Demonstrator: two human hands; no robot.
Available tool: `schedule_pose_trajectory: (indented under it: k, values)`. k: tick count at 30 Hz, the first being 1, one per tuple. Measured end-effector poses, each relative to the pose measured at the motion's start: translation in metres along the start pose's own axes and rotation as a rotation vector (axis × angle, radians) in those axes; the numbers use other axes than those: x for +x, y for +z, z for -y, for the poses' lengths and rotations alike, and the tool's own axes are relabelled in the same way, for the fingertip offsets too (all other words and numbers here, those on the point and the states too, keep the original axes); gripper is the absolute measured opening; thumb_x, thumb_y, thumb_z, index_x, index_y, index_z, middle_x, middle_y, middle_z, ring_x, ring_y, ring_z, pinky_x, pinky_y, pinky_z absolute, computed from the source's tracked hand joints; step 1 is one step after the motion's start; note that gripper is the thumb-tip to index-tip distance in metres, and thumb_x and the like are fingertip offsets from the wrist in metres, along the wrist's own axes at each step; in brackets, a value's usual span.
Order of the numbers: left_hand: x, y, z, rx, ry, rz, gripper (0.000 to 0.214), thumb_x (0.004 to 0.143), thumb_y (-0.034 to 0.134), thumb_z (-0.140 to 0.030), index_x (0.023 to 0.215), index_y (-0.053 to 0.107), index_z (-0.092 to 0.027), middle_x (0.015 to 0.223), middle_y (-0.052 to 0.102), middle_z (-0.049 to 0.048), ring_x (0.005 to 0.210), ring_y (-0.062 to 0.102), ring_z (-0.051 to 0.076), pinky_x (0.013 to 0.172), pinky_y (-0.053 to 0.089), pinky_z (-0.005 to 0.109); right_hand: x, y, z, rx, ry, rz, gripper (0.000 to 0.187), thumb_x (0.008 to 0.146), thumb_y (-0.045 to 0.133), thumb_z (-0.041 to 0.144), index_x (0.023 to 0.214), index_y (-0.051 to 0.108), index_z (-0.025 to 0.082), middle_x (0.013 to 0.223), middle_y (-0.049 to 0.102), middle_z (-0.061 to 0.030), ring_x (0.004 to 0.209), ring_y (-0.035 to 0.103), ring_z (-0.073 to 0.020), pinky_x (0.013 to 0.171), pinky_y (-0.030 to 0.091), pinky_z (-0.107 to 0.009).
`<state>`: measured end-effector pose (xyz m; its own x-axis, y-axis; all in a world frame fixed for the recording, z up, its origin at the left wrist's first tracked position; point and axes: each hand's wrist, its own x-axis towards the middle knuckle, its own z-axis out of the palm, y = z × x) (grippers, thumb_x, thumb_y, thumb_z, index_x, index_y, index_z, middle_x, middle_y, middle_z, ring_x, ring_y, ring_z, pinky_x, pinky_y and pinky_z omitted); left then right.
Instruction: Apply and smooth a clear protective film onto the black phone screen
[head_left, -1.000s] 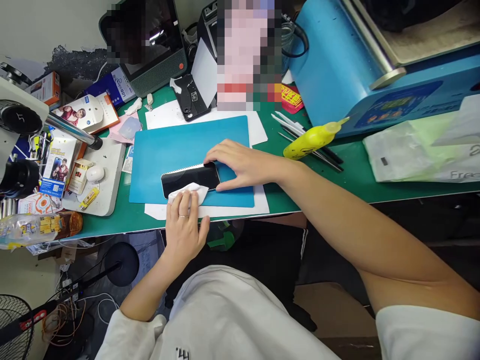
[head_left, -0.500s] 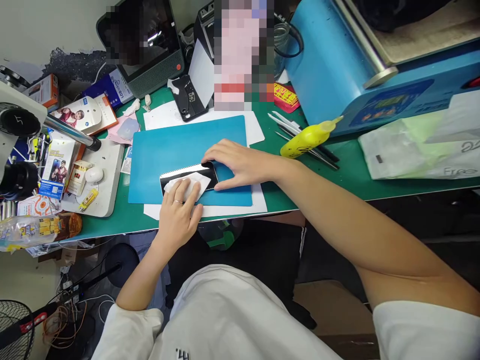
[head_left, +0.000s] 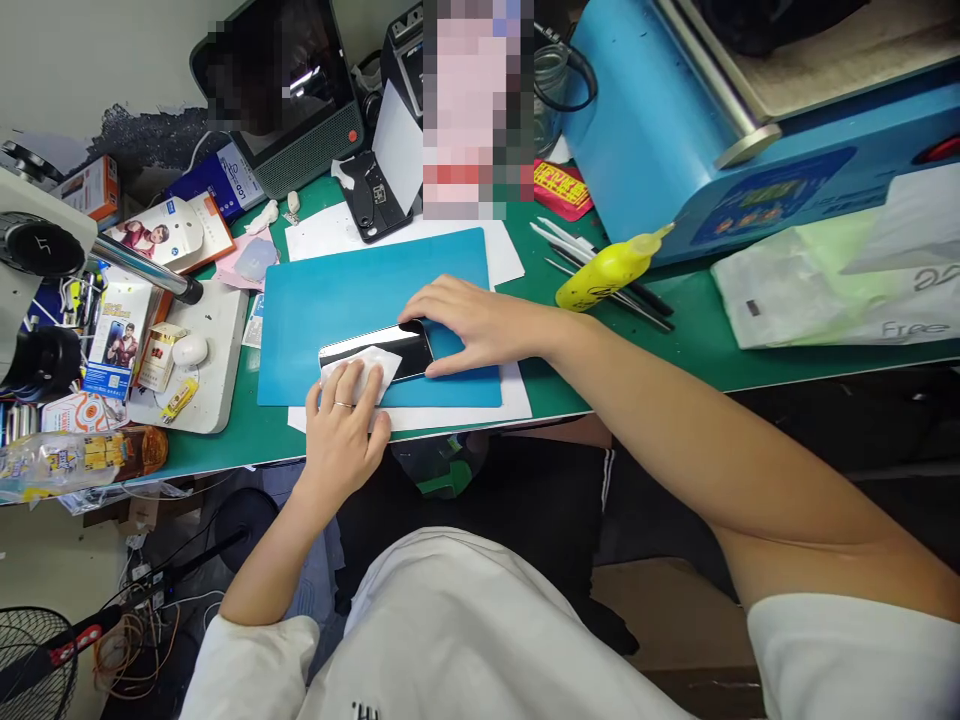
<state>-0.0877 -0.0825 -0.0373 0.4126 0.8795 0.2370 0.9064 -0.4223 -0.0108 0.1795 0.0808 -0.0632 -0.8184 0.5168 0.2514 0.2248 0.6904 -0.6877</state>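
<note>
A smartphone [head_left: 411, 352] with a glossy black screen lies face up on a blue mat [head_left: 360, 275]. My left hand [head_left: 345, 425], a ring on one finger, presses a white wipe [head_left: 381, 368] onto the near left part of the screen. Its fingertips rest on the wipe, and the lower left of the phone is hidden beneath. My right hand [head_left: 469, 325] grips the phone's right end, thumb at the near corner and fingers at the far one.
White paper [head_left: 502, 250] sticks out from under the mat. Right of it are a yellow squeeze bottle [head_left: 611, 272], several pen-like tools and a big blue machine [head_left: 652, 130]. Phone-accessory boxes [head_left: 112, 335] and a microscope-like stand [head_left: 45, 245] crowd the left. A black phone case [head_left: 371, 200] lies behind.
My left hand has slid the wipe left along the screen, baring more of the phone's right half. My right hand keeps its hold on the phone's end.
</note>
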Motion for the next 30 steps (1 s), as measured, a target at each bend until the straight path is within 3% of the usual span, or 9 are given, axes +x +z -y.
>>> schedule_pose_trajectory:
  k: [7, 11, 15, 24, 30]
  values:
    - [-0.001, 0.004, -0.011, -0.059, 0.011, 0.043, 0.057, 0.107, 0.052, -0.026, 0.163, 0.054, -0.031, 0.161, 0.067, 0.0122, 0.151, 0.061, 0.032, 0.122, 0.043, 0.049, -0.001, 0.001, -0.001, -0.011, 0.012, 0.008, 0.075, 0.093, 0.075, 0.074, 0.145, 0.067, 0.021, 0.14, 0.071, -0.0189, 0.129, 0.057, -0.0419, 0.112, 0.047, -0.061]
    - [-0.003, -0.002, 0.0, -0.014, -0.018, 0.037, 0.053, 0.106, 0.05, -0.022, 0.158, 0.063, -0.024, 0.157, 0.069, 0.0153, 0.145, 0.065, 0.033, 0.121, 0.043, 0.049, 0.0, -0.001, 0.002, 0.006, 0.036, 0.023, 0.079, 0.092, 0.075, 0.075, 0.145, 0.068, 0.017, 0.14, 0.07, -0.0214, 0.129, 0.057, -0.0427, 0.112, 0.046, -0.061]
    - [0.0, -0.003, 0.006, 0.004, -0.021, 0.029, 0.053, 0.105, 0.052, -0.021, 0.156, 0.066, -0.02, 0.156, 0.07, 0.0184, 0.145, 0.064, 0.035, 0.12, 0.042, 0.05, 0.0, -0.001, 0.002, 0.007, 0.028, 0.021, 0.078, 0.093, 0.074, 0.075, 0.146, 0.067, 0.018, 0.141, 0.07, -0.0202, 0.128, 0.057, -0.0416, 0.112, 0.046, -0.06]
    - [0.013, 0.006, -0.024, -0.044, 0.081, -0.008, 0.053, 0.1, 0.056, -0.019, 0.152, 0.066, -0.019, 0.152, 0.071, 0.0177, 0.143, 0.064, 0.034, 0.115, 0.044, 0.047, -0.003, 0.001, -0.003, -0.032, -0.004, 0.024, 0.085, 0.092, 0.074, 0.078, 0.153, 0.064, 0.02, 0.143, 0.069, -0.0209, 0.13, 0.056, -0.0425, 0.111, 0.047, -0.061]
    - [0.031, 0.008, -0.036, -0.054, 0.119, 0.062, 0.054, 0.103, 0.055, -0.02, 0.156, 0.064, -0.02, 0.153, 0.07, 0.016, 0.141, 0.064, 0.034, 0.11, 0.043, 0.047, -0.005, 0.001, -0.002, -0.027, 0.014, 0.04, 0.088, 0.093, 0.072, 0.078, 0.161, 0.06, 0.024, 0.148, 0.067, -0.0201, 0.131, 0.055, -0.0439, 0.112, 0.045, -0.063]
